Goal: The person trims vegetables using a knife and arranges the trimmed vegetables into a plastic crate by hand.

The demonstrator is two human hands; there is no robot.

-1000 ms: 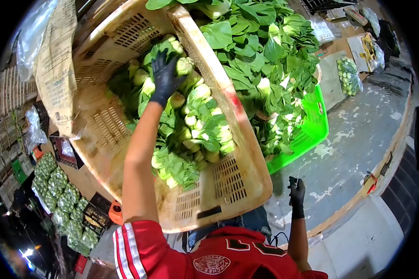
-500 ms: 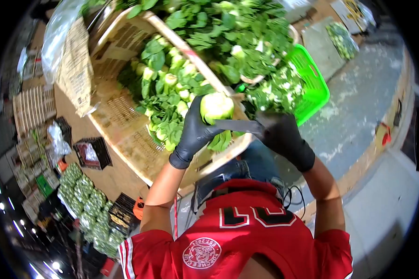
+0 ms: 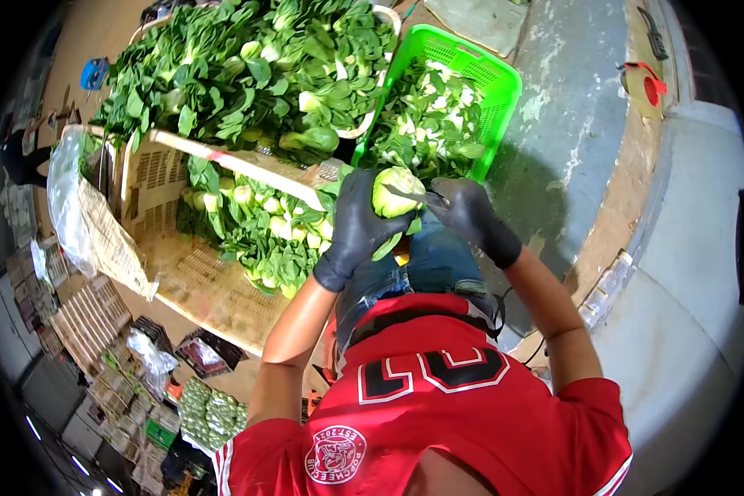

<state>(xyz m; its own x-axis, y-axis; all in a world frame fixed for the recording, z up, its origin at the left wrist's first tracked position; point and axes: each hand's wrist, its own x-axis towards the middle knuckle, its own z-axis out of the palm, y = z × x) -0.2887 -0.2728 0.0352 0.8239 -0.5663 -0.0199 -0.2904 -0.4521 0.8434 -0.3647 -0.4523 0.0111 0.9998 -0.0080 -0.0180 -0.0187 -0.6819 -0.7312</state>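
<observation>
My left hand (image 3: pixel 359 225), in a black glove, is closed around a head of bok choy (image 3: pixel 391 201), its pale cut base turned up toward me. My right hand (image 3: pixel 476 218), gloved too, grips a knife whose blade (image 3: pixel 408 196) lies against the base of the bok choy. The knife's handle is hidden in the fist. Left of my left hand, a beige plastic crate (image 3: pixel 198 285) holds rows of bok choy (image 3: pixel 277 223). Beyond my hands, a bright green basket (image 3: pixel 501 83) contains loose leaves and pale pieces (image 3: pixel 430 116).
A large heap of leafy bok choy (image 3: pixel 215 78) rises behind the beige crate. Clear plastic and torn brown paper (image 3: pixel 112 236) hang over the crate's left end. Bagged green produce (image 3: pixel 211 413) lies at lower left. Another person (image 3: pixel 26 157) stands at far left.
My view has swung, so the crate sits further left and the green basket shows more fully. The knife has moved from below the bok choy onto its base.
</observation>
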